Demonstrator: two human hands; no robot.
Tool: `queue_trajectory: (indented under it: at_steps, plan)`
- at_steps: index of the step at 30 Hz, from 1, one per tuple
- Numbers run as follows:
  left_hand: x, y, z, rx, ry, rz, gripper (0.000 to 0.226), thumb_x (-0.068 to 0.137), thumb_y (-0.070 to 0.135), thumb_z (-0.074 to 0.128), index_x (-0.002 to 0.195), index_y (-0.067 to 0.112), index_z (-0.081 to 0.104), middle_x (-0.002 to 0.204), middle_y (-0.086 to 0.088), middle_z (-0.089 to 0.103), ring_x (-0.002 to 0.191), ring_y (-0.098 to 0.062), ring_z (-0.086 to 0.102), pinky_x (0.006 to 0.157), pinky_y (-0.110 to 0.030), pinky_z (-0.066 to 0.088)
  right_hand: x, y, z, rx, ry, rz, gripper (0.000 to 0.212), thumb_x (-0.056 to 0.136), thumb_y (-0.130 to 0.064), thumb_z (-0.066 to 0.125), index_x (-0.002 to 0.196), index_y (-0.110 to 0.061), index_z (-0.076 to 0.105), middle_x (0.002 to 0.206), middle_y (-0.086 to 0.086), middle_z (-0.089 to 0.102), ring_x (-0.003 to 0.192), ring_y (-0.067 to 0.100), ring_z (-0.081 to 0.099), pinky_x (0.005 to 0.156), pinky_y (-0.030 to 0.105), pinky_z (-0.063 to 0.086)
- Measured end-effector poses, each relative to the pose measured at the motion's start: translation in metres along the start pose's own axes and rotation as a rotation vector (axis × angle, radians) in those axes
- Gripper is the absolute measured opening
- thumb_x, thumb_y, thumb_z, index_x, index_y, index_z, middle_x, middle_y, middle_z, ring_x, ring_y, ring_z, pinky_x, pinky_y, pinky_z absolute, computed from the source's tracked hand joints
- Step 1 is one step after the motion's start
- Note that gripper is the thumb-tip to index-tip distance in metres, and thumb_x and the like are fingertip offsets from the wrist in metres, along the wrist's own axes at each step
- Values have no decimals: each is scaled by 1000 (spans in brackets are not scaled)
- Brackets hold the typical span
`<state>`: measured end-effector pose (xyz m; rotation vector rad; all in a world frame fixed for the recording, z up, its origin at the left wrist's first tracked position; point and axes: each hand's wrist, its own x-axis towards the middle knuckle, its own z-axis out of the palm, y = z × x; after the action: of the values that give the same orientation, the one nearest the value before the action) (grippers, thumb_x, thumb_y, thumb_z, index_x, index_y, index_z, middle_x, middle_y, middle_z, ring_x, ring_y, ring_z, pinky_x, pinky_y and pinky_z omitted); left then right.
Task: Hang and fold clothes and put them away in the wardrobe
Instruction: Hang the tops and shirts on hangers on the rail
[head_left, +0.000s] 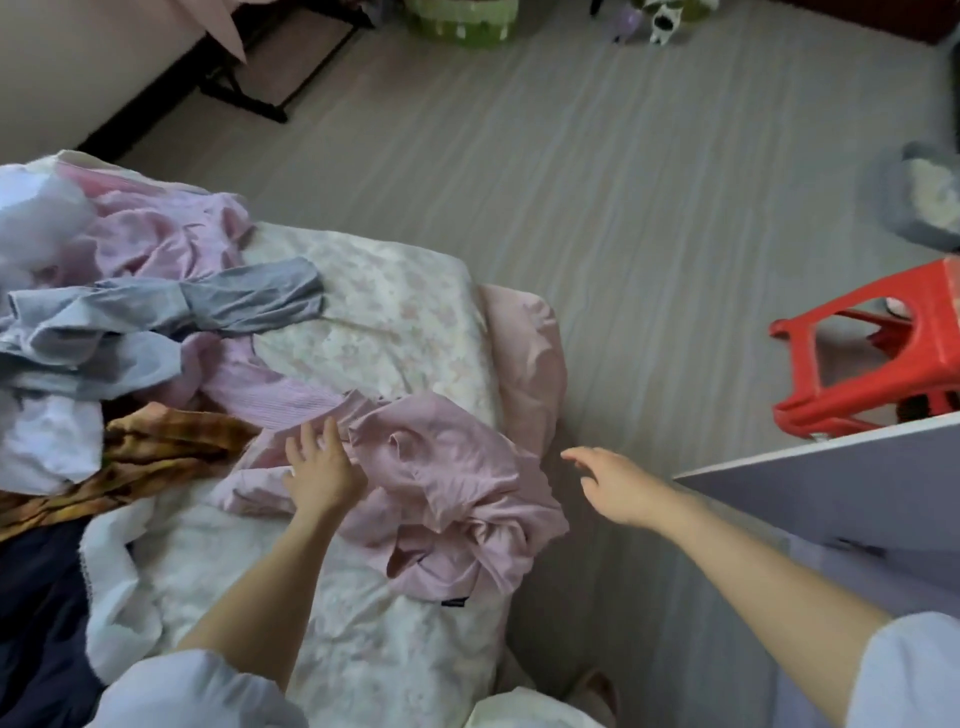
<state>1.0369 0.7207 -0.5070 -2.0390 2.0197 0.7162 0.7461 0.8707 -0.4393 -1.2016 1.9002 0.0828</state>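
We note a crumpled pink garment (457, 493) at the near corner of the bed (395, 312), on the floral cover. Left hand (319, 467) lies on its left edge, fingers spread and fairly straight, gripping nothing. Right hand (613, 486) hovers over the floor beside the bed, open, empty. Further clothes are heaped at left: grey garment (156, 317), mustard plaid cloth (156, 441). Red plastic stool (872, 353) stands at right.

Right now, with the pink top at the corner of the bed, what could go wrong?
The crumpled pink top lies at the bed's edge; it may slide to the floor. Only the left hand touches it; the right hand is off it. Pulling could drag the neighbouring lilac garment along.
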Motion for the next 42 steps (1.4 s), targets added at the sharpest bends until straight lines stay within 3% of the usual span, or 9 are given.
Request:
queue_trajectory:
  at_steps: [6, 10, 13, 16, 20, 25, 28, 36, 42]
  plan:
    - [51, -25, -5, 75, -150, -85, 82, 86, 41, 54, 149, 20, 4, 157, -4, 5, 143, -33, 1, 111, -53, 12, 37, -47, 33, 50, -63, -18, 47, 96, -15, 36, 142, -22, 33, 145, 4, 38, 129, 22, 41, 104, 29, 34]
    - [74, -38, -8, 220, -177, 15, 32, 88, 26, 46, 119, 18, 45, 133, -12, 49, 127, -34, 36, 104, -48, 27, 49, -64, 43, 41, -80, -8, 50, 96, -18, 35, 145, -24, 26, 149, 3, 32, 129, 25, 40, 103, 31, 35]
    - [79, -40, -16, -119, -143, 195, 9, 90, 16, 52, 91, 10, 59, 102, -16, 67, 101, -34, 59, 81, -34, 41, 57, -81, 44, -8, -78, -32, 53, 95, -20, 36, 146, -26, 22, 150, 3, 28, 129, 28, 40, 104, 38, 36]
    - [54, -17, -43, -490, -139, 410, 19, 91, 7, 53, 102, -1, 66, 102, -5, 67, 98, -17, 60, 75, -19, 39, 60, -112, 37, 105, -7, -143, 54, 97, -19, 36, 147, -27, 19, 154, -6, 18, 138, 18, 27, 111, 37, 28]
    - [28, 16, -92, -505, -94, 792, 28, 87, 26, 47, 85, 4, 64, 66, 10, 56, 64, -2, 51, 62, -28, 39, 64, -160, 5, 200, 116, -367, 67, 91, -3, 38, 148, -29, 15, 152, -10, 16, 139, 5, 16, 114, 25, 17]
    - [8, 55, -141, -283, 107, 1134, 33, 90, 29, 40, 100, 21, 70, 79, 4, 60, 67, -19, 60, 54, -28, 45, 48, -173, -44, 323, -3, -351, 38, 79, 8, 47, 107, -16, 57, 88, -10, 52, 78, 3, 49, 79, 27, 46]
    - [-5, 72, -159, -273, 172, 1124, 37, 88, 33, 38, 96, 18, 71, 82, 5, 63, 72, -19, 62, 55, -27, 45, 17, -154, -74, 212, -26, -307, 32, 73, -7, 56, 104, 1, 58, 76, -3, 51, 67, 9, 46, 60, 15, 36]
    - [-78, 173, -200, -217, 165, 1213, 21, 90, 26, 52, 94, 16, 70, 85, 2, 67, 76, -21, 61, 63, -26, 42, -89, -90, -141, 23, 336, -157, 18, 77, -24, 62, 66, -23, 48, 61, -9, 46, 61, 15, 43, 55, 29, 31]
    - [-153, 267, -209, -138, -129, 1189, 31, 90, 32, 59, 62, 20, 53, 56, 9, 42, 52, -9, 37, 52, -22, 31, -183, 22, -188, 212, 808, 35, 21, 80, -7, 56, 67, -20, 45, 69, 4, 59, 72, 31, 60, 66, 36, 47]
